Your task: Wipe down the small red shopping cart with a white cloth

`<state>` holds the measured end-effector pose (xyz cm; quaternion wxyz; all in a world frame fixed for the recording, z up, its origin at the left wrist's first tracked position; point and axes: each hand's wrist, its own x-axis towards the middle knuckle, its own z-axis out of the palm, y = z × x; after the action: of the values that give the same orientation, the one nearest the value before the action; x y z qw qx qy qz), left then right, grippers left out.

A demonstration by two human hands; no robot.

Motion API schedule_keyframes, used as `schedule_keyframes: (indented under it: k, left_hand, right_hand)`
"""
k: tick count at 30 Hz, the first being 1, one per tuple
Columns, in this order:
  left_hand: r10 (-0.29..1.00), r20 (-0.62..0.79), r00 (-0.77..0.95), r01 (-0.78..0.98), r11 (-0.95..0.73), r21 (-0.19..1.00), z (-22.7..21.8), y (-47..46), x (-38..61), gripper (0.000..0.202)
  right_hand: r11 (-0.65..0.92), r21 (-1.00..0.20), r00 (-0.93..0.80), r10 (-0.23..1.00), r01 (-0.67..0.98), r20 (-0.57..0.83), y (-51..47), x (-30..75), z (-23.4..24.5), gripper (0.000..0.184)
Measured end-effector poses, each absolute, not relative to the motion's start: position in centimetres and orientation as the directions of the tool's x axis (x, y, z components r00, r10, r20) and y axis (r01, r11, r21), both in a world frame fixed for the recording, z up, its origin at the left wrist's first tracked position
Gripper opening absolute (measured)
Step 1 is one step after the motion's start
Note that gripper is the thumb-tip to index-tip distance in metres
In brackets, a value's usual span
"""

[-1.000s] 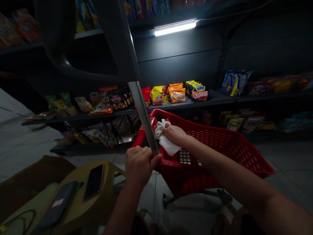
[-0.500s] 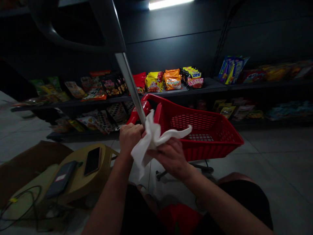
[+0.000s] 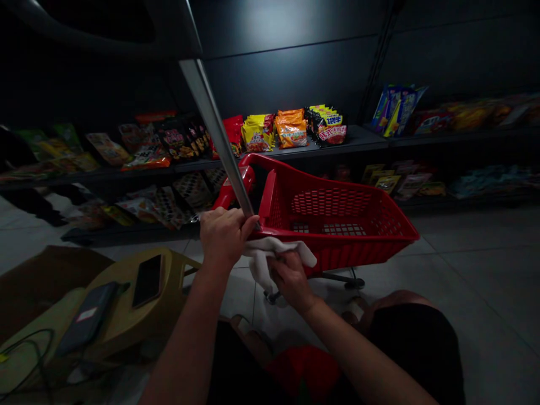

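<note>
In the head view, a white cloth [image 3: 270, 253] hangs bunched in the right hand [image 3: 291, 280], just below the near rim of a red shopping cart [image 3: 333, 205]. The right hand's fingers are closed together on the cloth, pinching its folds, and the wrist is bent with the forearm rising from the lower edge of the view.

The left hand [image 3: 223, 239] is clamped around a metal pole [image 3: 215, 135], just beside the cloth. The left forearm runs up from the bottom of the view, and the pole leans from the hand up and away, toward a dark plastic handle at the top.

To the left stands a tan plastic stool [image 3: 126, 298], with a phone [image 3: 147, 280] and a dark pouch [image 3: 86, 318] lying on it. Beyond the cart, dark shelves [image 3: 270, 154] hold bright snack packets [image 3: 291, 129], above a pale tile floor [image 3: 476, 292].
</note>
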<state>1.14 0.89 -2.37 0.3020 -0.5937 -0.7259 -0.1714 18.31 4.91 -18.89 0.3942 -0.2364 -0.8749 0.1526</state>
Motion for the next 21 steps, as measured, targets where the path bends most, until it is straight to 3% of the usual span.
schedule_keyframes:
  k: [6,9,13,17,19,21]
  left_hand:
    - [0.737,0.671,-0.080,0.968,0.218,-0.124,-2.4,0.7,1.6,0.052]
    - [0.696,0.717,-0.037,0.967,0.205,-0.149,-2.4,0.8,1.5,0.049]
    - [0.653,0.758,0.003,0.968,0.187,-0.165,-2.5,0.9,1.9,0.045]
    - [0.644,0.765,0.011,0.966,0.191,-0.175,-2.5,1.1,3.0,0.042]
    - [0.642,0.767,-0.003,0.965,0.202,-0.166,-2.5,1.3,3.3,0.042]
    - [0.639,0.769,-0.029,0.964,0.220,-0.147,-2.6,1.7,3.2,0.042]
  right_hand:
    - [0.939,-0.163,-0.621,0.324,0.304,0.713,8.5,21.0,-17.2,0.025]
    - [0.913,-0.125,-0.561,0.342,0.389,0.754,11.6,25.8,-19.0,0.021]
    - [0.789,-0.155,-0.400,0.457,0.595,0.794,14.2,30.7,-20.8,0.018]
    - [0.641,-0.337,-0.149,0.581,0.689,0.800,12.9,28.9,-21.5,0.032]
    - [0.632,-0.378,-0.205,0.654,0.676,0.728,11.0,26.1,-22.2,0.041]
    - [0.688,-0.368,-0.404,0.689,0.626,0.601,8.8,23.6,-23.5,0.042]
